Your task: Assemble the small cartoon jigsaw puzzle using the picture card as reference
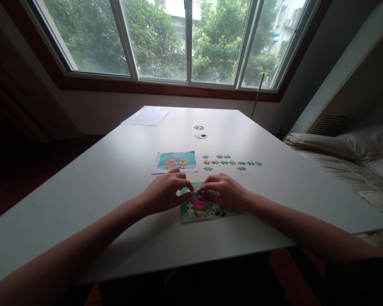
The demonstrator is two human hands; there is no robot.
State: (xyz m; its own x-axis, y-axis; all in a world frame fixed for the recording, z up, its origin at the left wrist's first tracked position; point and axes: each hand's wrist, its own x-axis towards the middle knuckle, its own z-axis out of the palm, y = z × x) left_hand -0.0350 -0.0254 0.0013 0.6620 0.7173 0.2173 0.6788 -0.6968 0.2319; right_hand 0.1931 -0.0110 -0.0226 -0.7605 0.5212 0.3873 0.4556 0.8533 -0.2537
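Note:
A partly assembled cartoon jigsaw puzzle (pixel 200 209) lies in its board near the table's front edge, a pink figure at its middle. My left hand (pixel 167 191) comes in from the left, thumb and index finger bent together at a small teal puzzle piece (pixel 195 194) near the puzzle's top. From the other side, my right hand (pixel 225 191) reaches over the puzzle, its curled fingertips pressed at the same spot. Both hands appear closed on that piece. The right hand hides much of the puzzle's upper right. Pale gaps show at the puzzle's left side.
Several loose puzzle pieces (pixel 224 162) lie in rows beyond my right hand. A printed cartoon picture (pixel 178 161) lies behind my left hand. Two round discs (pixel 201 136) and some white paper (pixel 145 117) are farther back on the white table (pixel 83 204). A sofa (pixel 338 157) stands at right.

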